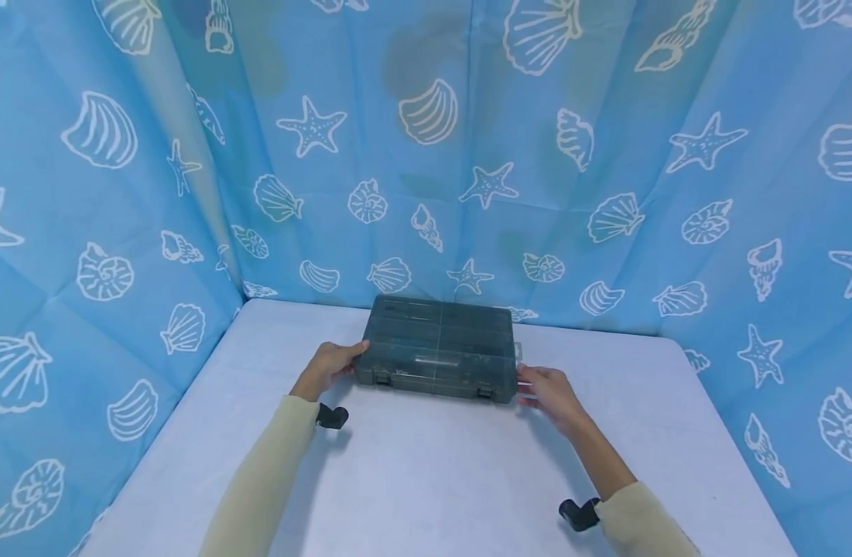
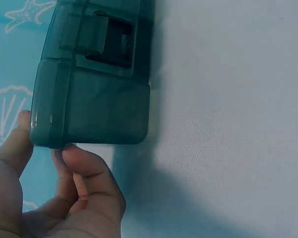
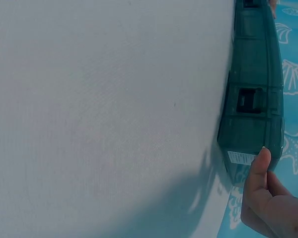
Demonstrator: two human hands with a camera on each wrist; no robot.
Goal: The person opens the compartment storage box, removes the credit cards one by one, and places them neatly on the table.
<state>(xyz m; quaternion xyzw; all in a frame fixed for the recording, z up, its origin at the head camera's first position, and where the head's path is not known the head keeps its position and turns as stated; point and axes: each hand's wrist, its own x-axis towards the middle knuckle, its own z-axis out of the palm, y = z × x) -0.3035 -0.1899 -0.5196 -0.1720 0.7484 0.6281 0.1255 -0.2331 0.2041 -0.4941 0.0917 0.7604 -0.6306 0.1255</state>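
Note:
A closed, see-through dark grey-green plastic compartment box [image 1: 436,348] lies at the table's back edge, its two front latches facing me. My left hand [image 1: 331,362] grips its left front corner. In the left wrist view, the thumb is by the lid's top and curled fingers [image 2: 92,171] meet the lid's lower rim. My right hand [image 1: 549,393] holds the right end of the box; in the right wrist view a fingertip [image 3: 262,154] lies on the end wall beside a white label [image 3: 241,157]. The box looks empty through the lid.
A white-covered table [image 1: 439,472] spreads in front of the box. Blue curtains [image 1: 370,155] with white shells and starfish stand close behind it and along the sides. A black wrist mount [image 1: 332,416] sits on the left arm, another [image 1: 579,514] on the right.

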